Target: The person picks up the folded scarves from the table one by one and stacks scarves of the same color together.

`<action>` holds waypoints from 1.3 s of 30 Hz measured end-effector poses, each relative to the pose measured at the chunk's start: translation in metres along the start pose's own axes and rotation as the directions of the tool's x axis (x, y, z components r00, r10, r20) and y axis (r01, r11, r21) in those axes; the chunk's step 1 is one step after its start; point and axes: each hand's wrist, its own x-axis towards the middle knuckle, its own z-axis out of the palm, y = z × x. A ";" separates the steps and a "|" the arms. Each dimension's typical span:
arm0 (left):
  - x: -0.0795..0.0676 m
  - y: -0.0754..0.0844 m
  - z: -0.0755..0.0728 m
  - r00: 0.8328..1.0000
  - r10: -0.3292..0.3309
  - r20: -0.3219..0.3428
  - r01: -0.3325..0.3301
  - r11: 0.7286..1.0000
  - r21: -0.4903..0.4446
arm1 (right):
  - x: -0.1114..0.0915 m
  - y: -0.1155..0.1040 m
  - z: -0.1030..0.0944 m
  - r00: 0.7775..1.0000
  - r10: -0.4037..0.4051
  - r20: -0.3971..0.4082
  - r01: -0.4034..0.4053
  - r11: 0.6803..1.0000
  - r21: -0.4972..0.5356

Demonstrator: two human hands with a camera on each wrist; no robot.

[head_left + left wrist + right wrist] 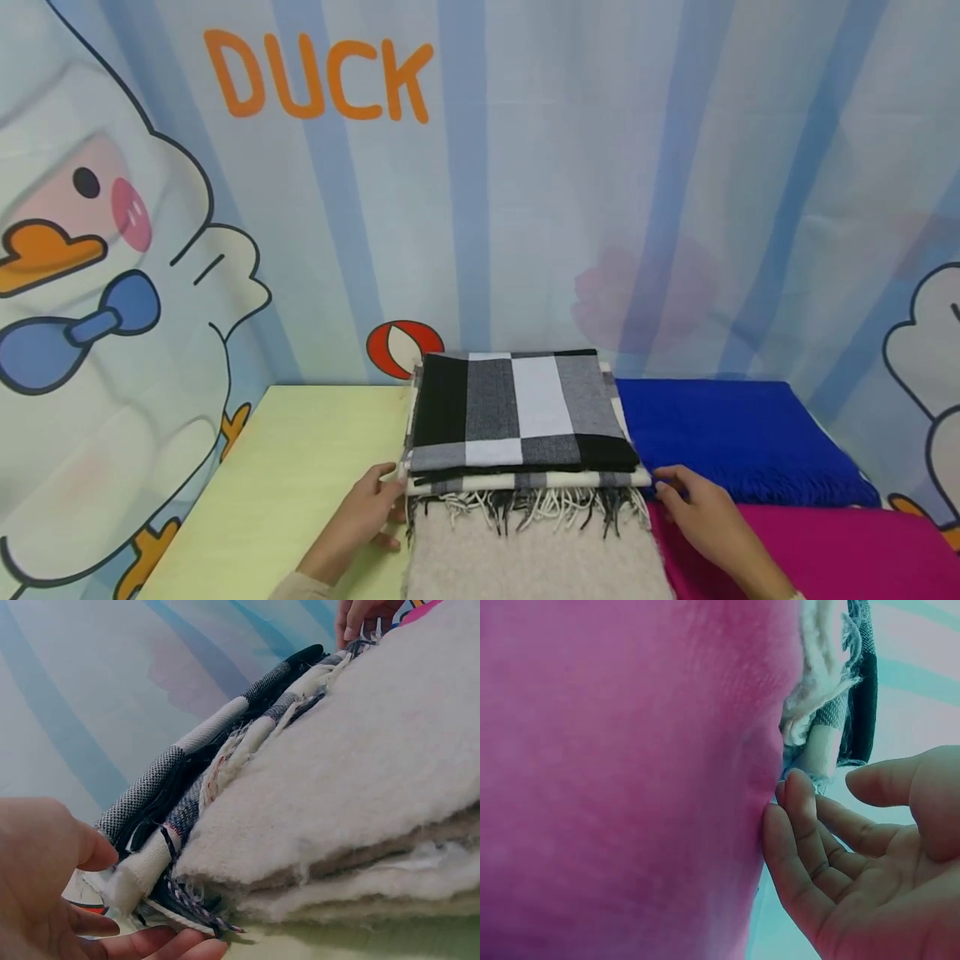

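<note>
A folded black, grey and white checked scarf (491, 408) lies on a second folded checked scarf with a pale band (551, 480) along its front and loose fringe (555, 505). Below that fringe spreads a fuzzy beige folded scarf (536, 558). My left hand (367, 508) is at the left front corner of the checked pair; in the left wrist view its thumb (97, 851) and fingers stand apart around that corner. On the other side, my right hand (697, 517) has its fingertips close to the right front corner, thumb apart from the relaxed fingers (802, 847).
Pale yellow surface (300, 475) extends to the left. To the right lie a folded blue fringed scarf (720, 433) and, nearer, a magenta cloth (817, 550). A striped curtain (540, 183) printed with ducks and lettering hangs behind.
</note>
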 end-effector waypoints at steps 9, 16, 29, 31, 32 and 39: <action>-0.004 0.000 -0.004 0.999 -0.033 0.020 0.033 0.999 -0.014 | -0.009 0.011 -0.010 1.000 0.020 0.009 -0.020 0.999 0.037; -0.010 -0.003 -0.006 0.998 -0.036 0.044 0.036 0.999 -0.009 | -0.014 0.017 -0.013 0.998 0.056 0.014 -0.057 0.997 0.048; -0.015 0.024 0.002 0.999 -0.019 0.033 0.018 1.000 0.015 | -0.021 0.034 -0.036 0.996 0.079 0.045 -0.082 0.995 0.063; -0.016 0.028 0.005 0.999 -0.012 0.037 0.012 1.000 0.021 | -0.023 0.038 -0.040 0.994 0.093 0.053 -0.095 0.995 0.041; -0.017 0.029 0.007 0.999 -0.007 0.040 0.006 1.000 0.024 | -0.024 0.040 -0.042 0.994 0.098 0.057 -0.100 0.994 0.040; -0.022 0.042 0.018 0.994 0.060 0.092 -0.061 0.998 0.013 | -0.028 0.052 -0.053 0.989 0.127 0.070 -0.131 0.990 0.059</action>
